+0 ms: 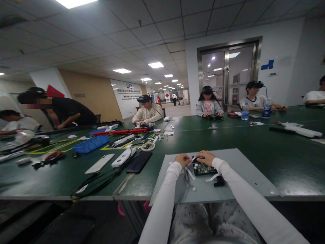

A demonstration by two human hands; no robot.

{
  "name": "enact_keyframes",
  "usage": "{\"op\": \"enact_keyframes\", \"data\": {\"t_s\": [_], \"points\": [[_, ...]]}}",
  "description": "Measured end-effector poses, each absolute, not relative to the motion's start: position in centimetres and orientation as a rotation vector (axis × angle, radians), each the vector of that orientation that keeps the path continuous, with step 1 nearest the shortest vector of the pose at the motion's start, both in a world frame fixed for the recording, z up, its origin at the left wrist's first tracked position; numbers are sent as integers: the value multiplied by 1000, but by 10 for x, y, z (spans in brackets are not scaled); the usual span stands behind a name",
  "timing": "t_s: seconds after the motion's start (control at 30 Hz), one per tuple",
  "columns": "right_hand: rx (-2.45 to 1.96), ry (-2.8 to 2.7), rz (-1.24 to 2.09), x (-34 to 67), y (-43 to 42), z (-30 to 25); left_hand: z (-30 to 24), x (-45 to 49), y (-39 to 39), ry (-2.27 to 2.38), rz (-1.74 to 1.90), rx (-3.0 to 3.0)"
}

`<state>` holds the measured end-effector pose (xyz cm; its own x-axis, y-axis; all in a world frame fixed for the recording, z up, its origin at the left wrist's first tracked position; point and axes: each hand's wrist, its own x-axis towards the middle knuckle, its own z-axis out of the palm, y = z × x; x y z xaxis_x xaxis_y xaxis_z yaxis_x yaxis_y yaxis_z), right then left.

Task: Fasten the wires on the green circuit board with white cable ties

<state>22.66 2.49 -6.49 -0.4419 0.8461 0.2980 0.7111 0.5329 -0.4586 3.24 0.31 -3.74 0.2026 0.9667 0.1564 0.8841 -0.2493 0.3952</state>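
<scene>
A small green circuit board [203, 168] lies on a grey mat [243, 169] at the near edge of the green table. My left hand [182, 159] is curled at the board's left end, fingers closed near a white ribbon strip [189, 172]. My right hand [206, 157] is bent over the board's top edge, fingers closed on it. A small black part [219, 182] and another white strip [212, 177] lie just right of the board. Both arms wear white sleeves.
Phones [99, 163], a white device [124, 157], cables and a blue tray [90, 144] lie left on the green table [279, 149]. Several seated people work at the far side and left. Water bottles [245, 112] stand far right. Glass doors are behind.
</scene>
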Motion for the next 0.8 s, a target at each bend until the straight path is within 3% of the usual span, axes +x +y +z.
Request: {"op": "enact_keyframes", "data": {"t_s": [0.8], "points": [[-1266, -2312, 352, 226, 27, -67, -43, 36, 5, 1870, 604, 2212]]}}
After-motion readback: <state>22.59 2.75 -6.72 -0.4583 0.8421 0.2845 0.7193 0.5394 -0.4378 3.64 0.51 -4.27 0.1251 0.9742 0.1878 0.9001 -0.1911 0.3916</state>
